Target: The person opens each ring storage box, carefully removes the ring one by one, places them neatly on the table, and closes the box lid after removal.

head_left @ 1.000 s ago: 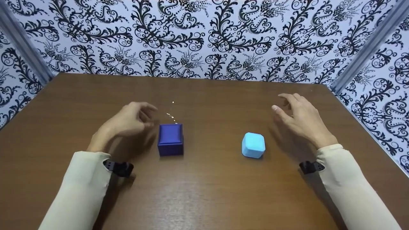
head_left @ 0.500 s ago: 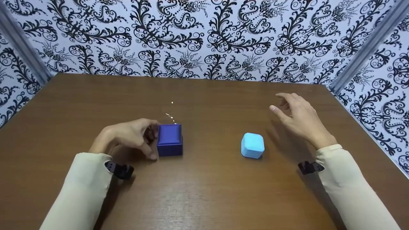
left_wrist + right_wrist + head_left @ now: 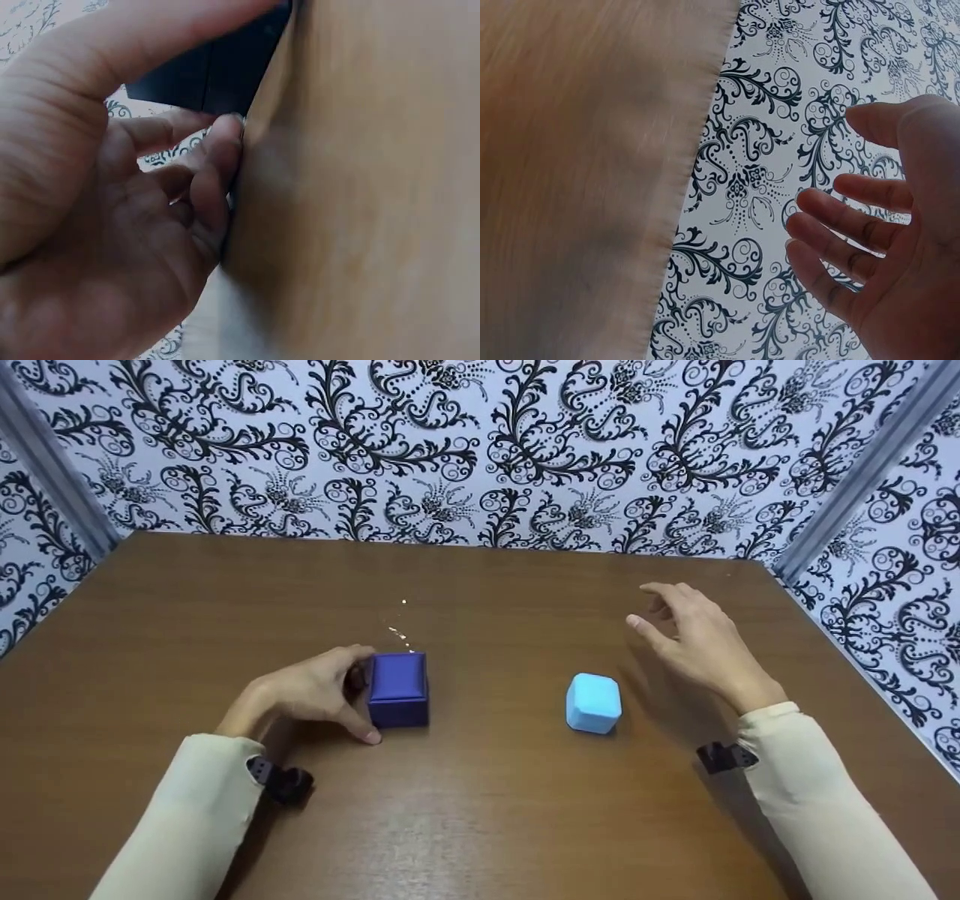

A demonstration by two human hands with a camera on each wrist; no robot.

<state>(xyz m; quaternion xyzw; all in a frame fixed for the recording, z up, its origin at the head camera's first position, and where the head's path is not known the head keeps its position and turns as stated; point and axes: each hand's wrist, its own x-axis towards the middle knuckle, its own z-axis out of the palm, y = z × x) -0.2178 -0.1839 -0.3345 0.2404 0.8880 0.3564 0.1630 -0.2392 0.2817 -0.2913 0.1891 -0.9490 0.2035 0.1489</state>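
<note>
A dark blue ring box (image 3: pixel 398 690) with a padded lid stands on the wooden table, left of centre in the head view. My left hand (image 3: pixel 315 686) grips it from the left, with the thumb at the front corner and the index finger at the back corner. In the left wrist view, the thumb crosses in front of the box (image 3: pixel 217 67), and other fingers curl near the tabletop. A light blue ring box (image 3: pixel 593 703) with rounded corners sits to the right. My right hand (image 3: pixel 701 645) hovers behind and right of it, fingers relaxed, holding nothing.
The brown wooden table (image 3: pixel 480 810) is bounded at the back and right by panels with black scroll patterns (image 3: pixel 480 450). Small bright specks (image 3: pixel 401 636) lie behind the dark blue box. A black strap device sits at each wrist.
My left hand has come down and toward me from above the table's left side, and its thumb has moved round the dark blue box's front corner. My right hand has shifted slightly left.
</note>
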